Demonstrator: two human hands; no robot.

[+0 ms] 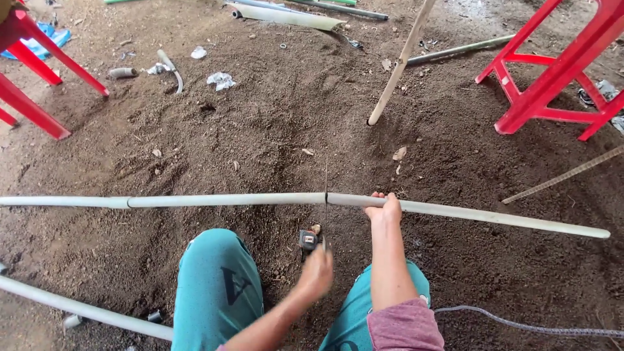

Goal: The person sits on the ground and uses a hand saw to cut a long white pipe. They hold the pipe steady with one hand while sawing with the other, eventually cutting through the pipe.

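I see the right hand closed around the long grey pipe lying across above the dirt floor, while the left hand grips a thin saw blade standing in the pipe's cut.

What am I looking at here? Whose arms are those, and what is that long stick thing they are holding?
The picture comes from a camera worn on a person's head, looking down, so you see that person's own arms and knees in teal trousers. The ground is bare brown dirt. Across it runs a long thin grey plastic pipe. The right hand grips this pipe to hold it steady. The left hand holds a small saw with a dark handle and a thin blade that stands across the pipe where a dark cut shows. The hand looks blurred. Around them stand red plastic furniture legs, a pale wooden stick poking into the dirt, and another grey pipe near the knee.
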